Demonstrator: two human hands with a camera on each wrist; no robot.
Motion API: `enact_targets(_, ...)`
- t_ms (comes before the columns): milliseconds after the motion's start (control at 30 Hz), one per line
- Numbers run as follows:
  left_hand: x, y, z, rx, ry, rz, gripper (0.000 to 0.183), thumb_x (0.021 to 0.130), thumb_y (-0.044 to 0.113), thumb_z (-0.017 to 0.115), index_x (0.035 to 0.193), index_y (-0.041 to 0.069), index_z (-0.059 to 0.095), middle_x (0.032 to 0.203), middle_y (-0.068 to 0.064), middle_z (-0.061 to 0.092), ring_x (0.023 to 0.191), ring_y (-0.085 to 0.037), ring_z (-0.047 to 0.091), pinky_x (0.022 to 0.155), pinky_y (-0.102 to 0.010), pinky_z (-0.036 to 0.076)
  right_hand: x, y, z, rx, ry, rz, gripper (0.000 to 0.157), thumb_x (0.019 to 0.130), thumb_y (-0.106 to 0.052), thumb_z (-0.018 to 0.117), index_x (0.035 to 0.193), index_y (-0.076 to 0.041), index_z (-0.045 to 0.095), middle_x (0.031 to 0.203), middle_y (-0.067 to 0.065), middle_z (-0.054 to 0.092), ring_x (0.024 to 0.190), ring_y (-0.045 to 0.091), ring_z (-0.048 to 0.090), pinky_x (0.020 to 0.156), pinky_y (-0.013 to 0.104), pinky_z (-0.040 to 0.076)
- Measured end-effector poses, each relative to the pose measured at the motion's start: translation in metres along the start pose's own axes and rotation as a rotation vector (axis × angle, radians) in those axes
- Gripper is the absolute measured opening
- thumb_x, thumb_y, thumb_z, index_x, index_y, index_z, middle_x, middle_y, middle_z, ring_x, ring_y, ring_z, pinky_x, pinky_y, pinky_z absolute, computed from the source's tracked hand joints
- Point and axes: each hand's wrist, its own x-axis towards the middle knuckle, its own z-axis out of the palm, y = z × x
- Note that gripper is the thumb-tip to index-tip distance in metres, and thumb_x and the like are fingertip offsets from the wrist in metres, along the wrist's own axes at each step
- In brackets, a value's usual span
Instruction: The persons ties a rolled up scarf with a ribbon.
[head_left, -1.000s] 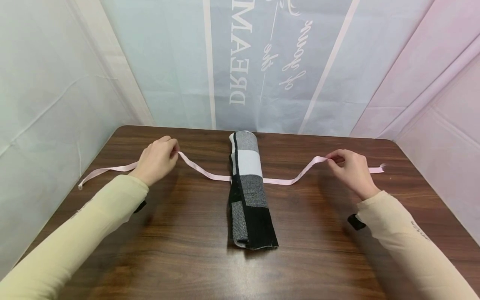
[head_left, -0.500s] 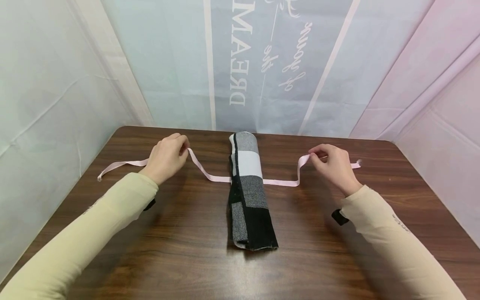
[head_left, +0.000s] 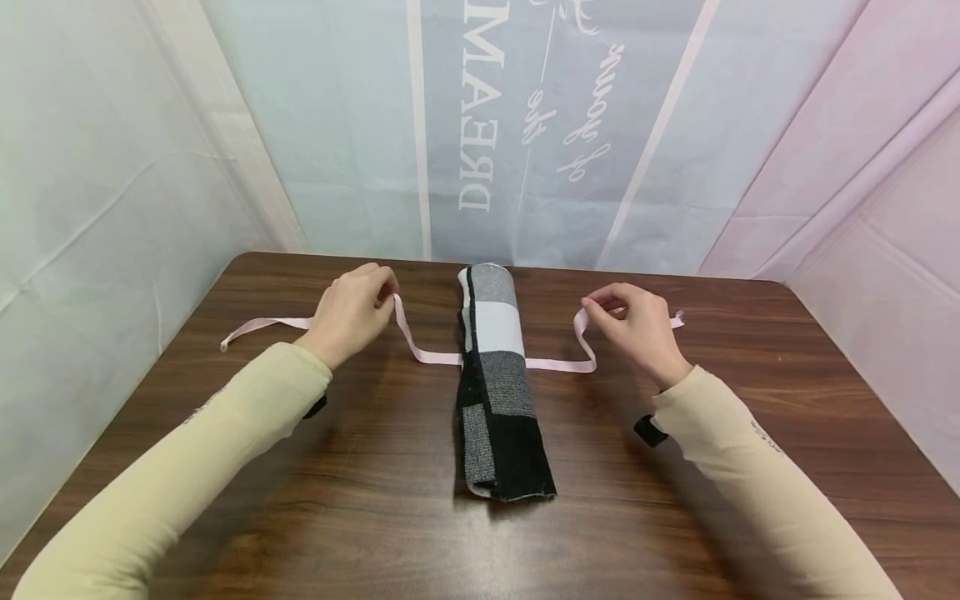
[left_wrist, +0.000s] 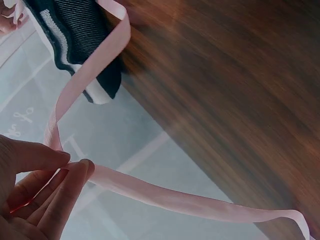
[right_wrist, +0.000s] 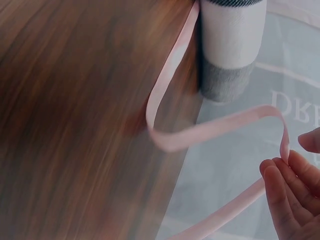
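A rolled-up checked cloth (head_left: 504, 383) in black, grey and white lies lengthwise in the middle of the table. Beneath it runs a pale pink ribbon (head_left: 562, 365), its two halves coming out on either side. On the left, my left hand (head_left: 351, 312) pinches one half between thumb and fingertips, raised off the tabletop; the loose end trails farther left. My right hand (head_left: 636, 325) holds the other half by its fingertips, with a short frayed end showing behind the hand. The left wrist view shows the pinched ribbon (left_wrist: 165, 195) running on past the fingers (left_wrist: 75, 180).
The brown wood-grain table (head_left: 375, 533) ends at a rounded far edge. Close behind it hangs a pale blue-grey printed backdrop (head_left: 360, 125), and light cloth walls (head_left: 885, 217) stand at both sides. Each wrist carries a small black strap piece (head_left: 650, 431).
Both hands have moved inward toward the rolled cloth, drawing the ribbon's ends closer in. The ribbon now rises more steeply on both sides. The roll has stayed in place.
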Motion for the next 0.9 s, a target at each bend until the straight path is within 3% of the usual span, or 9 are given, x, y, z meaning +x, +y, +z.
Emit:
enact_targets(333, 0.007, 0.013, 0.006, -0.057, -0.015, 0.013, 0.007, 0.085, -0.001, 0.057, 0.086, 0.002, 0.063, 0.087, -0.010, 0.061, 0.076, -0.024, 0.059, 0.068, -0.038, 0.048, 0.006, -0.016, 0.012, 0.121, -0.064, 0.075, 0.014, 0.090, -0.020, 0.066, 0.096, -0.010, 0.072, 0.089, 0.008, 0.074, 0.080, 0.020, 0.069, 0.069, 0.016, 0.050)
enact_targets(633, 0.008, 0.023, 0.009, -0.115, -0.005, 0.045, 0.004, 0.084, 0.001, 0.061, 0.087, 0.002, 0.064, 0.094, -0.011, 0.061, 0.083, -0.025, 0.061, 0.076, -0.038, 0.050, 0.010, -0.031, 0.019, 0.271, -0.119, 0.162, 0.015, 0.088, -0.017, 0.069, 0.099, -0.006, 0.070, 0.092, 0.011, 0.072, 0.077, 0.002, 0.064, 0.073, 0.017, 0.051)
enact_targets(900, 0.008, 0.031, 0.014, -0.200, 0.003, 0.063, 0.006, 0.083, -0.002, 0.062, 0.084, 0.004, 0.063, 0.102, -0.010, 0.060, 0.094, -0.026, 0.065, 0.086, -0.036, 0.051, 0.010, -0.047, 0.024, 0.361, -0.167, 0.171, 0.015, 0.091, -0.013, 0.062, 0.103, -0.006, 0.068, 0.092, 0.012, 0.068, 0.078, 0.010, 0.062, 0.073, 0.019, 0.049)
